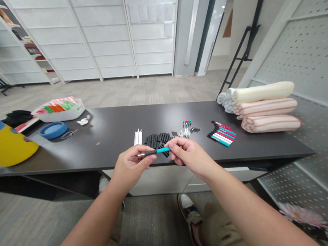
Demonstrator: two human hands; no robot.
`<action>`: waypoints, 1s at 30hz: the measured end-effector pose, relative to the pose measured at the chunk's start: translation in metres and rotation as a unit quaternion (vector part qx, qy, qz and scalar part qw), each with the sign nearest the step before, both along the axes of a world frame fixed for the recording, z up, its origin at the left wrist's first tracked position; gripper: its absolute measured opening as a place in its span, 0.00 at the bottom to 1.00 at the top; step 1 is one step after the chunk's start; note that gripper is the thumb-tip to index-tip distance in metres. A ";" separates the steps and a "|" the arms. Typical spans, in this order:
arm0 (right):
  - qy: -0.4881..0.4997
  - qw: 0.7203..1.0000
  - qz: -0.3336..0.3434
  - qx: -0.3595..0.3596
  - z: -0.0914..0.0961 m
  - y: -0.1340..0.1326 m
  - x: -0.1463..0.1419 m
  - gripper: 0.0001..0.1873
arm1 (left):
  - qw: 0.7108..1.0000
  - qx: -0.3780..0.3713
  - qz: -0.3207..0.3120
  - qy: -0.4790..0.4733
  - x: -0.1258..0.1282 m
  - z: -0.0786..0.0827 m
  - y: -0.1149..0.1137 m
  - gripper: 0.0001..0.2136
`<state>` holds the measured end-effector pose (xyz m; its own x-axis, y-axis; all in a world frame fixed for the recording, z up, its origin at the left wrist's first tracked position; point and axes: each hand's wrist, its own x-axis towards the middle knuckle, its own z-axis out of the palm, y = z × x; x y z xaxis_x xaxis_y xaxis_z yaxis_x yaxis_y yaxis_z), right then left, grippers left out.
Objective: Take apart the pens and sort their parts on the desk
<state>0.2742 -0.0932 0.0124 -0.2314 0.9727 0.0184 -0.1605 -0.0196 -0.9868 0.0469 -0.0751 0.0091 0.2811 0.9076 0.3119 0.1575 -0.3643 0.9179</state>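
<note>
A teal pen with a black grip and silver tip [159,151] lies level between my two hands, above the front edge of the dark table [109,124]. My left hand [133,162] pinches it at the black grip, near the tip, which points left. At the teal end, the fingers of my right hand [185,150] are closed on it. Just behind my hands are white thin tubes [138,136], black grips [154,140], small clear and grey parts [185,133] and a few coloured end pieces [187,123]. Several pens [222,134] in red, teal and white lie to the right.
Rolled towels [267,106] are stacked at the table's right end. On the left stand a white basket [62,114] with colourful packets, a blue round lid [53,130] and a yellow and blue container [5,146]. A perforated panel [313,52] rises at the right.
</note>
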 end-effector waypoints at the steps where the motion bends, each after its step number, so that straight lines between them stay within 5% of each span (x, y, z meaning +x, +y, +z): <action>1: 0.014 1.000 0.012 -0.004 0.002 -0.001 -0.005 0.22 | 1.000 0.016 0.002 -0.012 0.003 0.001 -0.001 0.11; 8: -0.033 0.996 0.082 0.001 -0.003 0.000 -0.031 0.25 | 0.973 0.227 0.029 0.027 0.017 0.011 -0.013 0.09; 14: -0.166 0.985 0.005 0.044 -0.002 -0.004 -0.029 0.19 | 0.923 0.341 0.036 0.173 0.008 0.008 -0.010 0.08; 21: -0.213 0.972 -0.045 0.083 0.009 -0.008 -0.013 0.26 | 0.847 0.363 0.022 0.388 -0.001 0.001 0.000 0.08; 30: -0.365 0.918 -0.045 0.151 0.009 -0.008 -0.010 0.31 | 0.800 0.395 0.041 0.450 0.009 0.001 -0.004 0.13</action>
